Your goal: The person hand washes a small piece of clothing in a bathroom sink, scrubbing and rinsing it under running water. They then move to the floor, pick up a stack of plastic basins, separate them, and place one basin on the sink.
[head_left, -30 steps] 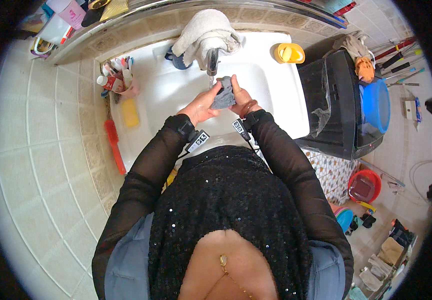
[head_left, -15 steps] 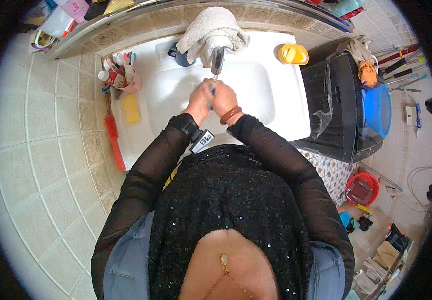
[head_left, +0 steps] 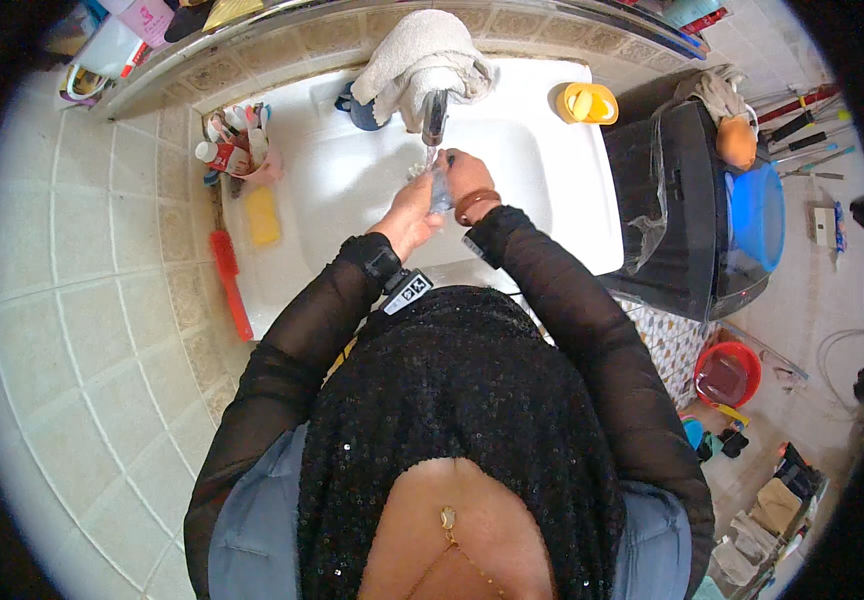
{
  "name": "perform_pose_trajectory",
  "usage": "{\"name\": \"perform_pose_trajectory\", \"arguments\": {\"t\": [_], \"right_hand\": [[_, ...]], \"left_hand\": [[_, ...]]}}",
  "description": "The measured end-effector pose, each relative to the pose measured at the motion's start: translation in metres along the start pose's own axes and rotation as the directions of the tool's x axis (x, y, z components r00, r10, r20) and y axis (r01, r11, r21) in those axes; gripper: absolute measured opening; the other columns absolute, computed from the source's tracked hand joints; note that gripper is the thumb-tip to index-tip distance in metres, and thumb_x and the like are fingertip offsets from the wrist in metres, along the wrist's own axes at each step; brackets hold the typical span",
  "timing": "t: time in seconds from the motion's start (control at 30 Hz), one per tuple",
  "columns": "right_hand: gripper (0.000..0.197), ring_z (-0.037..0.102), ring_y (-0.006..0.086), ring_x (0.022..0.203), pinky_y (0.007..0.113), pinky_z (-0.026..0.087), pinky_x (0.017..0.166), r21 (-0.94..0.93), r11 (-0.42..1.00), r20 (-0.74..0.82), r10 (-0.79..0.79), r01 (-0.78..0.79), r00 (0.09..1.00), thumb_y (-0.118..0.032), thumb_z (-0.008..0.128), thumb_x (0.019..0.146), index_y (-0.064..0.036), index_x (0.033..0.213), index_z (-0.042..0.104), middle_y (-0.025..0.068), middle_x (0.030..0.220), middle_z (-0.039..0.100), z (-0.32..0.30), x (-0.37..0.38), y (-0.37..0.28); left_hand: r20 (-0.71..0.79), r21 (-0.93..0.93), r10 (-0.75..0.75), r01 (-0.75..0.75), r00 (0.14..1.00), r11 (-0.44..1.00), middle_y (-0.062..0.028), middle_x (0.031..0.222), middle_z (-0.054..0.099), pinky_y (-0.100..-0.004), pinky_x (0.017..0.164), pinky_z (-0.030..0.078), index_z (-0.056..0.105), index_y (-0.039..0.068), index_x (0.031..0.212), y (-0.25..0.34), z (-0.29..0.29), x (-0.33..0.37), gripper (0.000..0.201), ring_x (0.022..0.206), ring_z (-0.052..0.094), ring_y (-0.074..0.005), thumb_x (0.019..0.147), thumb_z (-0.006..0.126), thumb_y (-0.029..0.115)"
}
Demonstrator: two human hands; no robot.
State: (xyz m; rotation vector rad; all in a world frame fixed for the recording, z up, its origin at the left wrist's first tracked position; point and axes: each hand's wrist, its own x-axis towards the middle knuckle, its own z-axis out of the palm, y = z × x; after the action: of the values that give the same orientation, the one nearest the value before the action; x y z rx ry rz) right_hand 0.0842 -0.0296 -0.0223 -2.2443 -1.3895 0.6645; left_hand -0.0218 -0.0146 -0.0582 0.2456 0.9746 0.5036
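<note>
Holding: both hands on one grey-blue cloth (head_left: 441,190), just under the tap (head_left: 434,118) — presumably so the water (head_left: 430,156) falls on it.
Left hand (head_left: 410,214): thumb and fingers pinching the cloth from its left side, likely to steady it.
Right hand (head_left: 468,178): curled, gripping the cloth from the right; its fingertips are partly hidden.
Cloth: between the two palms and above the sink (head_left: 332,190), so drips would land there.
Towel (head_left: 432,50): draped behind the tap; whatever bears it is covered.
Cup (head_left: 270,166): at the sink's left edge, holding toothbrushes (head_left: 251,116) upright — probably kept clear of splashes.
Yellow block (head_left: 262,216): on the left rim, near the cup.
Dish (head_left: 604,106): in the far right corner, cradling a pale piece (head_left: 580,103), perhaps for easy reach.
Brush (head_left: 228,282): red, lying along the sink's left side.
</note>
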Motion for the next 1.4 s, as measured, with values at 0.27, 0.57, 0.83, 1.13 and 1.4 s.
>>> {"name": "perform_pose_trajectory", "arguments": {"t": [0.27, 0.57, 0.83, 1.13, 1.4], "right_hand": [[0.029, 0.060, 0.0382, 0.073, 0.047, 0.048, 0.066, 0.015, 0.969, 0.008, -0.245, 0.245, 0.969, -0.034, 0.046, 0.088, -0.0073, 0.092, 0.058, 0.0178, 0.078, 0.063, 0.016, -0.030, -0.018], [0.041, 0.060, 0.0386, 0.086, 0.044, 0.049, 0.067, 0.210, 0.978, 0.106, -0.020, -0.003, 0.994, -0.045, 0.044, 0.090, -0.0086, 0.104, 0.058, 0.0223, 0.089, 0.063, 0.010, 0.011, 0.024], [0.049, 0.053, 0.0278, 0.102, 0.044, 0.050, 0.082, 0.712, 0.167, 0.701, -0.212, -0.682, 0.681, -0.038, 0.061, 0.084, -0.0090, 0.121, 0.045, 0.0098, 0.113, 0.052, -0.008, 0.000, 0.037], [0.021, 0.055, 0.0291, 0.070, 0.035, 0.045, 0.068, 0.473, 0.848, -0.057, -0.241, 0.238, 0.969, -0.011, 0.061, 0.075, -0.0027, 0.089, 0.048, 0.0158, 0.077, 0.055, 0.019, -0.008, 0.003], [0.019, 0.052, 0.0330, 0.078, 0.037, 0.042, 0.072, 0.234, 0.877, -0.198, -0.381, 0.421, 0.903, -0.010, 0.056, 0.079, 0.0000, 0.094, 0.048, 0.0184, 0.086, 0.050, 0.019, -0.015, -0.013]], "left_hand": [[-0.017, -0.040, 0.021, -0.021, 1.000, 0.999, -0.0060, 0.104, 0.057, -0.0362, 0.077, 0.048, 0.051, 0.011, 0.109, 0.014, 0.005, -0.012, 0.030, 0.097, 0.056, -0.0217, 0.096, 0.038, 0.034], [0.137, 0.193, -0.024, -0.003, 0.990, 0.981, 0.0010, 0.095, 0.054, -0.0279, 0.056, 0.037, 0.050, 0.014, 0.115, 0.017, -0.006, -0.020, 0.031, 0.073, 0.044, -0.0098, 0.093, 0.046, 0.036], [0.364, 0.652, 0.167, -0.379, 0.916, 0.657, -0.0025, 0.107, 0.056, -0.0287, 0.086, 0.041, 0.050, 0.006, 0.117, 0.026, -0.032, -0.006, 0.036, 0.096, 0.053, -0.0135, 0.093, 0.049, 0.033], [0.353, -0.263, -0.071, 0.171, 0.933, 0.949, -0.0123, 0.125, 0.046, -0.0406, 0.104, 0.033, 0.035, 0.005, 0.128, 0.015, -0.019, -0.009, 0.054, 0.121, 0.041, -0.0291, 0.092, 0.044, 0.044], [0.175, -0.380, 0.087, -0.015, 0.981, 0.925, -0.0112, 0.120, 0.052, -0.0403, 0.097, 0.040, 0.051, 0.004, 0.114, -0.004, -0.027, 0.025, 0.030, 0.107, 0.053, -0.0276, 0.090, 0.048, 0.022]]}}
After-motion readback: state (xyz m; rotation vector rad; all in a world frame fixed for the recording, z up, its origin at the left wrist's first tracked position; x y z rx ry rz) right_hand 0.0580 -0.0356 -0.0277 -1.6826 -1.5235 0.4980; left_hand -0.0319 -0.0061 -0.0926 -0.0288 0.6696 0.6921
